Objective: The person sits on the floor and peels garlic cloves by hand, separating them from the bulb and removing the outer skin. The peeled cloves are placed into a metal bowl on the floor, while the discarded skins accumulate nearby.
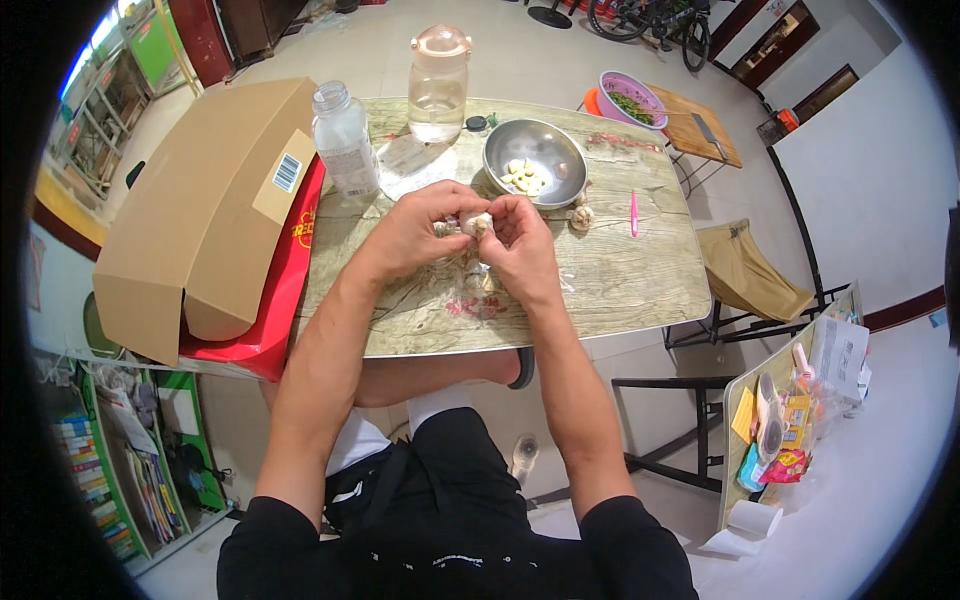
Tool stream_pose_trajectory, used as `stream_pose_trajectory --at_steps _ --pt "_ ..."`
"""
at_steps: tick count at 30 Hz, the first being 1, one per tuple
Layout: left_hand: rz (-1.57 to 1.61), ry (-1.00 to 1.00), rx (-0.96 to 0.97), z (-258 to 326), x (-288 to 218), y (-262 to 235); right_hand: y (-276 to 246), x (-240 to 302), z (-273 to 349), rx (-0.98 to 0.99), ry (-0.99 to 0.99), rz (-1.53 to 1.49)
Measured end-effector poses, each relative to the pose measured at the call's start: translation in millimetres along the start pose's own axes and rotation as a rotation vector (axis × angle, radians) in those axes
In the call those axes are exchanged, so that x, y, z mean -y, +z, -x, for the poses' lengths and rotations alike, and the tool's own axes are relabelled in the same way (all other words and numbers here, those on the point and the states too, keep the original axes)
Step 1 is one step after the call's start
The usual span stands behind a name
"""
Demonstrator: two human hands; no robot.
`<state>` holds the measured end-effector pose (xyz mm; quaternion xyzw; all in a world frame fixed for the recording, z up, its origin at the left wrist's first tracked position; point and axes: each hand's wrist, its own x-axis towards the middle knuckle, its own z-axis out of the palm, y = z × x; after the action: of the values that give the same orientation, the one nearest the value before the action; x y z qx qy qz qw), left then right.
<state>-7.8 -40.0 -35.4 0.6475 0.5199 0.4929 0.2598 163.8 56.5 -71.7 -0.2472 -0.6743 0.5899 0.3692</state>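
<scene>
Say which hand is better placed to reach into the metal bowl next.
Probably the right hand: it is nearer the metal bowl, just in front of it, while the left hand lies farther left. Both hold the garlic bulb.

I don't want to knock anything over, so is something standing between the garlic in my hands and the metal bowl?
No separate object visibly stands between the garlic and the metal bowl; only your right hand and the bowl's near rim lie in between.
</scene>
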Motion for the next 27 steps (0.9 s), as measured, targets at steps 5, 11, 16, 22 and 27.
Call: stream_pose_trajectory --at_steps 5,11,16,22,27 --pt "-0.059 0.033 -0.03 1 -10 4 2 -2 2 -0.033 -0.059 0.104" --pt "-0.104 0.051 -0.003 2 -7 7 4 19 12 -0.055 -0.081 0.395" --pt "-0.116 0.06 -0.015 2 -9 7 4 24 14 -0.047 -0.134 0.509" --pt "-0.126 0.053 -0.105 0 -9 15 4 16 14 -0.121 -0.223 0.442" --pt "0.256 -0.169 -0.2 -3 1 18 12 19 9 -0.096 -0.106 -0.155"
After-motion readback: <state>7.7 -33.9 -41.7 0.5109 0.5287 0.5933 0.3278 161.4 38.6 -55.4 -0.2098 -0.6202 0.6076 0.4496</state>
